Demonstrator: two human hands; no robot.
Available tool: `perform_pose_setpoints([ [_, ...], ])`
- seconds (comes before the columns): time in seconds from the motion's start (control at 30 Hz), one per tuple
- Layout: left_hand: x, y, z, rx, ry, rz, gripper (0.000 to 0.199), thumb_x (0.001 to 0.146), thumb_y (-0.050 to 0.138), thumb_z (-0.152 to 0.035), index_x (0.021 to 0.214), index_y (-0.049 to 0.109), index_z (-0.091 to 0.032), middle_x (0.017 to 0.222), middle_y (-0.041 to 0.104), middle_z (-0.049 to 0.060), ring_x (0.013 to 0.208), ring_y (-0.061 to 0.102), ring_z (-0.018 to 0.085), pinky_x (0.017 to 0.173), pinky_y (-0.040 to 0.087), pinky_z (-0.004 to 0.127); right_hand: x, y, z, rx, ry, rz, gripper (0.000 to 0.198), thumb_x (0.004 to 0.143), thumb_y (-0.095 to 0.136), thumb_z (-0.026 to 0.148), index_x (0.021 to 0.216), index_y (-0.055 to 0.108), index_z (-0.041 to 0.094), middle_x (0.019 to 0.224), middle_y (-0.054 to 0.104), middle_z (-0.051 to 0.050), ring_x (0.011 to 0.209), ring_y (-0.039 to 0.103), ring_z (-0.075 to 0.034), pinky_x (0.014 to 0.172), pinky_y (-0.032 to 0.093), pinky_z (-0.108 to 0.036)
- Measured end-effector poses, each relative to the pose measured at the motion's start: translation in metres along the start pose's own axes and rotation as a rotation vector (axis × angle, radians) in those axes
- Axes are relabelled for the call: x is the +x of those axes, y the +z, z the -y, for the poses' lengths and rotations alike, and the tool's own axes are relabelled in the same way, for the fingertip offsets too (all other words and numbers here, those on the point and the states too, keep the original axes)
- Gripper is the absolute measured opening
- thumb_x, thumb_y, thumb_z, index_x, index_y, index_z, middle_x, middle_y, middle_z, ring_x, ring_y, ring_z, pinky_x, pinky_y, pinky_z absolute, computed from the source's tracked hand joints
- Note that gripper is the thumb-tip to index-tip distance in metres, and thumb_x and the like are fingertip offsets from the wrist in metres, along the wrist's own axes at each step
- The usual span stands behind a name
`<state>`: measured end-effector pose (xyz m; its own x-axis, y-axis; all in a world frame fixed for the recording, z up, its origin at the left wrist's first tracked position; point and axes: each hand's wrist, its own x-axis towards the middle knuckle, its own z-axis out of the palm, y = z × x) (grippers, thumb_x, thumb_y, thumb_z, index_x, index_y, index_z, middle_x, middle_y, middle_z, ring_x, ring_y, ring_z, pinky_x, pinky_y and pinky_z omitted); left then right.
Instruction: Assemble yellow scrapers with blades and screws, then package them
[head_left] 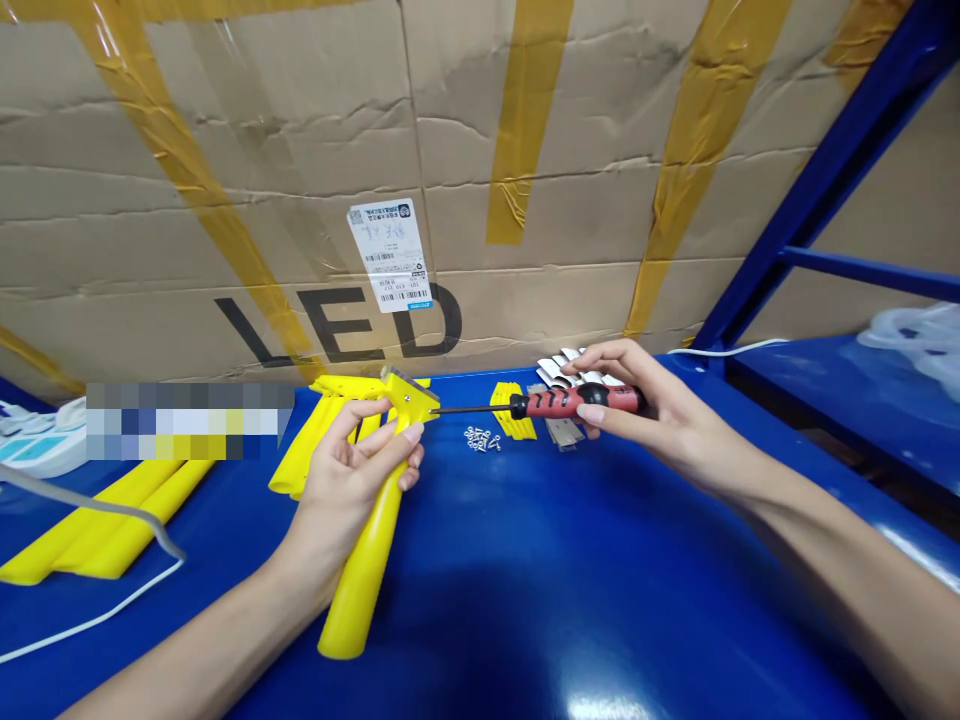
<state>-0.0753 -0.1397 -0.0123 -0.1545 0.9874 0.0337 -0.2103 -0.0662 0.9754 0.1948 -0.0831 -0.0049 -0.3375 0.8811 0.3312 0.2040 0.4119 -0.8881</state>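
My left hand [352,475] is closed around the neck of a yellow scraper [361,570], whose handle slants down toward me. A metal blade edge shows at the scraper's head, with a small screw on its face. My right hand [637,395] grips a red and black screwdriver [553,403] held level. Its shaft points left, and the tip meets the side of the scraper head. Behind the shaft lie a small pile of screws [478,438], a stack of small yellow plates [513,410] and some grey blades [564,432]. White-edged pieces [559,368] lie partly behind my right hand.
More yellow scraper pieces [296,455] rest left of my left hand, others [112,515] farther left. A white cable [97,625] crosses the blue table [570,570] there. A big taped carton [465,130] stands along the back. A blue metal frame [795,190] rises at right.
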Motion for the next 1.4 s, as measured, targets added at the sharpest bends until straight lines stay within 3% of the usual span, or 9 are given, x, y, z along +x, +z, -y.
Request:
perform_pose_setpoints([
  [0.17, -0.005, 0.001, 0.001, 0.005, -0.027, 0.035, 0.045, 0.074, 0.084, -0.024, 0.099, 0.046, -0.024, 0.06, 0.062, -0.004, 0.05, 0.052, 0.007, 0.052, 0.041, 0.016, 0.001, 0.001, -0.003, -0.097, 0.057, -0.152, 0.034, 0.096, 0.053, 0.055, 0.088, 0.055, 0.022, 0.055, 0.05, 0.006, 0.036, 0.045, -0.009, 0.038, 0.035, -0.023],
  [0.23, -0.006, 0.001, 0.0, 0.002, -0.029, 0.029, 0.045, 0.074, 0.084, -0.024, 0.099, 0.047, -0.024, 0.06, 0.062, -0.004, 0.051, 0.053, 0.008, 0.052, 0.041, 0.016, 0.002, -0.001, -0.004, -0.103, 0.107, -0.128, 0.037, 0.097, 0.049, 0.058, 0.091, 0.056, 0.022, 0.06, 0.053, 0.004, 0.04, 0.048, -0.009, 0.039, 0.037, -0.023],
  [0.37, -0.005, 0.001, 0.0, -0.01, -0.041, 0.003, 0.046, 0.073, 0.084, -0.024, 0.1, 0.047, -0.024, 0.061, 0.063, -0.003, 0.051, 0.053, 0.007, 0.053, 0.041, 0.016, 0.002, -0.009, -0.004, 0.042, 0.029, 0.037, 0.034, 0.089, 0.069, 0.047, 0.111, 0.056, 0.025, 0.086, 0.065, -0.001, 0.074, 0.065, -0.016, 0.065, 0.053, -0.028],
  [0.53, -0.006, 0.002, 0.003, -0.027, -0.117, 0.02, 0.048, 0.072, 0.085, -0.026, 0.101, 0.046, -0.024, 0.06, 0.062, -0.003, 0.051, 0.052, 0.008, 0.053, 0.041, 0.016, 0.002, -0.008, -0.006, -0.171, 0.069, -0.121, 0.035, 0.098, 0.048, 0.057, 0.093, 0.055, 0.023, 0.059, 0.052, 0.004, 0.044, 0.047, -0.01, 0.042, 0.036, -0.024],
  [0.73, -0.004, 0.002, 0.002, -0.061, -0.087, -0.037, 0.051, 0.067, 0.088, -0.023, 0.099, 0.048, -0.023, 0.064, 0.066, 0.0, 0.052, 0.053, 0.007, 0.052, 0.042, 0.015, 0.002, -0.01, -0.006, 0.006, 0.045, 0.082, 0.035, 0.091, 0.063, 0.051, 0.112, 0.052, 0.025, 0.085, 0.067, -0.002, 0.071, 0.064, -0.017, 0.064, 0.052, -0.029],
  [0.93, -0.003, 0.004, 0.002, -0.066, -0.125, -0.046, 0.053, 0.065, 0.09, -0.024, 0.098, 0.048, -0.023, 0.063, 0.063, -0.001, 0.054, 0.055, 0.009, 0.051, 0.043, 0.016, 0.0, -0.003, -0.009, -0.231, 0.082, -0.138, 0.037, 0.098, 0.046, 0.059, 0.095, 0.056, 0.023, 0.061, 0.053, 0.003, 0.045, 0.048, -0.01, 0.044, 0.037, -0.025],
  [1.1, -0.001, 0.0, 0.003, -0.061, -0.101, -0.069, 0.054, 0.065, 0.09, -0.025, 0.1, 0.05, -0.023, 0.065, 0.066, 0.001, 0.052, 0.055, 0.008, 0.053, 0.044, 0.016, -0.002, -0.004, -0.005, -0.077, 0.021, 0.067, 0.035, 0.095, 0.059, 0.05, 0.119, 0.05, 0.026, 0.082, 0.065, -0.001, 0.074, 0.066, -0.018, 0.067, 0.053, -0.03],
  [1.3, -0.002, 0.003, 0.002, -0.073, -0.126, -0.072, 0.056, 0.064, 0.09, -0.025, 0.1, 0.048, -0.023, 0.062, 0.064, -0.001, 0.052, 0.055, 0.009, 0.051, 0.042, 0.016, 0.0, 0.001, -0.004, -0.137, 0.101, -0.068, 0.034, 0.098, 0.048, 0.057, 0.097, 0.053, 0.023, 0.057, 0.048, 0.007, 0.038, 0.045, -0.009, 0.037, 0.034, -0.023],
  [1.4, -0.002, 0.002, 0.0, -0.063, -0.095, -0.082, 0.055, 0.064, 0.09, -0.025, 0.1, 0.049, -0.023, 0.064, 0.065, 0.0, 0.053, 0.055, 0.008, 0.052, 0.042, 0.016, 0.0, 0.001, -0.004, -0.06, 0.098, -0.004, 0.033, 0.097, 0.051, 0.056, 0.105, 0.053, 0.024, 0.069, 0.06, 0.002, 0.055, 0.06, -0.013, 0.05, 0.048, -0.025],
])
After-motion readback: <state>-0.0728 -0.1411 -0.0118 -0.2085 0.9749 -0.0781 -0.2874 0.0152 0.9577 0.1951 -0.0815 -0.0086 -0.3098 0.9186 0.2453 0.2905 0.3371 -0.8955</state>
